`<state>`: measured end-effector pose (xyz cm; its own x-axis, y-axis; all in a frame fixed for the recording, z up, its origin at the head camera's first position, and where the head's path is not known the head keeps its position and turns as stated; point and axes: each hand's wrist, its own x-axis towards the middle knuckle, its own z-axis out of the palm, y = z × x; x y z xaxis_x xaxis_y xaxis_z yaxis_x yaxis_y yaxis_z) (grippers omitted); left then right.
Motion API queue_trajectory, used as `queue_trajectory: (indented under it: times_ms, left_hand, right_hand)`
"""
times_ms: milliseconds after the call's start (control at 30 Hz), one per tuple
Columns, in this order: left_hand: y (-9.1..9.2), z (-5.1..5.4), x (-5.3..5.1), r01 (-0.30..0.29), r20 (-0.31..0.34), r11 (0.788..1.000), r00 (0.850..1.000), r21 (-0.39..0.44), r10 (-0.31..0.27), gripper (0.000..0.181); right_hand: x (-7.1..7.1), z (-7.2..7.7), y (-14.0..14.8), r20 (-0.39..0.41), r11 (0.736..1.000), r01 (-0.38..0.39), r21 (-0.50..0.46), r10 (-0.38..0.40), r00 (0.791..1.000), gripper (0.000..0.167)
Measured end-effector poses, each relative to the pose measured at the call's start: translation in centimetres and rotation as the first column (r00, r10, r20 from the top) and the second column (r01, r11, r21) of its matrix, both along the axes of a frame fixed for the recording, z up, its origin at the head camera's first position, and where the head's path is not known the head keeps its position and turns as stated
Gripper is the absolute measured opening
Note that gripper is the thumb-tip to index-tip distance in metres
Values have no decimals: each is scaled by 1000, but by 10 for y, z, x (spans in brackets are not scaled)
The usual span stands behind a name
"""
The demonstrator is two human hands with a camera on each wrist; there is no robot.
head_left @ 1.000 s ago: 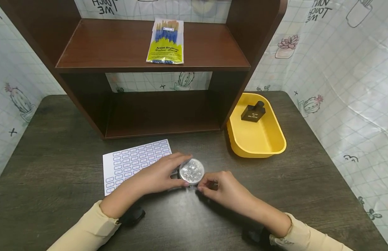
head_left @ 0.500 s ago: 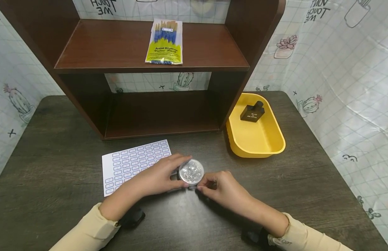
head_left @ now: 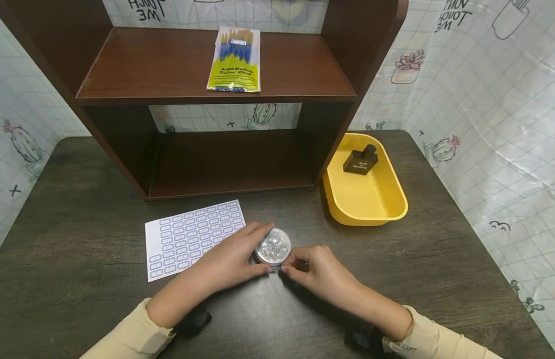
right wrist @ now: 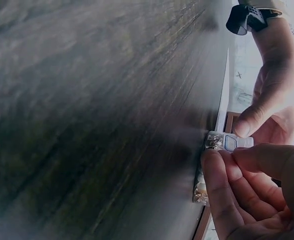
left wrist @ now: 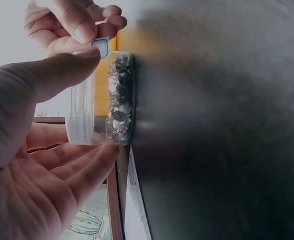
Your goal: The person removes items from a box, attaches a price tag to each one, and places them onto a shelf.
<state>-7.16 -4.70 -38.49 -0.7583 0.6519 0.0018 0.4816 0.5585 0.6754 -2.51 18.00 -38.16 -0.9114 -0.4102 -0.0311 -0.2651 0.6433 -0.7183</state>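
Note:
A small clear round jar (head_left: 274,246) with a screw lid and silvery pieces inside stands on the table. My left hand (head_left: 232,259) holds it from the left, fingers behind and thumb at the near side. On the jar's near side is a small white sticker label (left wrist: 101,47) with a blue border, partly covered by the left thumb tip in the left wrist view. From the right, my right hand (head_left: 324,271) pinches the label's edge between thumb and finger. How much of the label sticks to the jar is hard to tell.
A sheet of blue-bordered labels (head_left: 192,239) lies left of the jar, partly under the left forearm. Behind stands a brown shelf (head_left: 232,192) bearing a pack of artist brushes (head_left: 234,62). A yellow tray (head_left: 369,202) with a black bottle (head_left: 360,160) sits at the back right.
My left thumb has slid slightly right and nearer along the jar's front, close to the right fingertips. The right hand and the jar have barely moved.

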Motion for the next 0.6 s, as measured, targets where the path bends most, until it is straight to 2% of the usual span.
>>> queue_trajectory:
  times_ms: [267, 600]
  left_hand:
    - [3, -6, 2, -14, -74, 1000, 997, 2, 14, 81]
    - [1, -6, 1, 11, -100, 1000, 995, -3, -12, 79]
  right_hand:
    - [1, 0, 0, -3, 1000, -4, -7, 4, 1000, 11]
    - [2, -2, -1, -10, 1000, 3, -6, -3, 1000, 10]
